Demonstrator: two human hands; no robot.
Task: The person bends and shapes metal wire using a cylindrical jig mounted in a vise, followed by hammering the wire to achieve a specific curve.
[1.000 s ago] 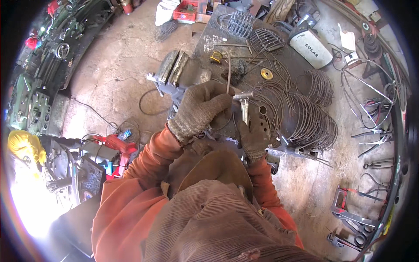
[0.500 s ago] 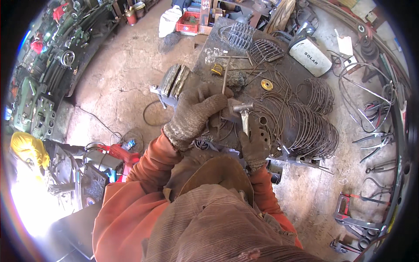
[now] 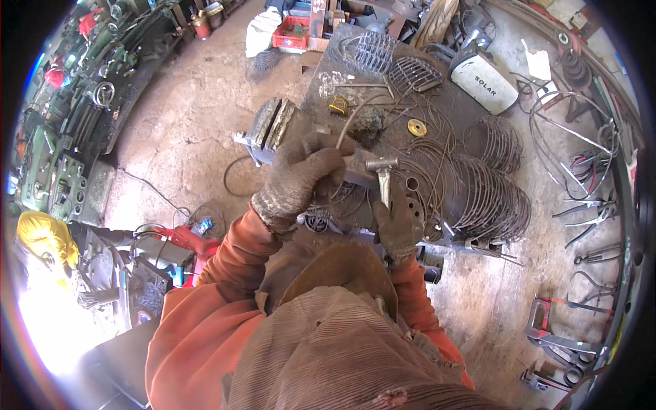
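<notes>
Our left hand (image 3: 301, 174) grasps one rod (image 3: 347, 126), our right hand (image 3: 398, 231) one partly hidden hammer (image 3: 383, 176). Two wire coils (image 3: 488, 198) crowd the right edge of the surface (image 3: 324, 85), their loops beyond our counting

Bare, stained floor (image 3: 198, 147) stretches below me in a crowded metalworking shop, fine cracks crossing its brown, worn surface. Along the left, I see green machinery (image 3: 46, 160) fitted with a round handwheel (image 3: 104, 94). White glare (image 3: 53, 328) burns out detail at lower left, just below a bundled yellow cloth (image 3: 49, 238). A dark, scuffed worktop (image 3: 326, 80) stands ahead of me; near its far left corner sit a red crate (image 3: 290, 41) and a white cloth (image 3: 261, 37). A wooden post (image 3: 434, 29) leans at the far end. At right, I make out a dark rail (image 3: 629, 239), bowed by my lens.
</notes>
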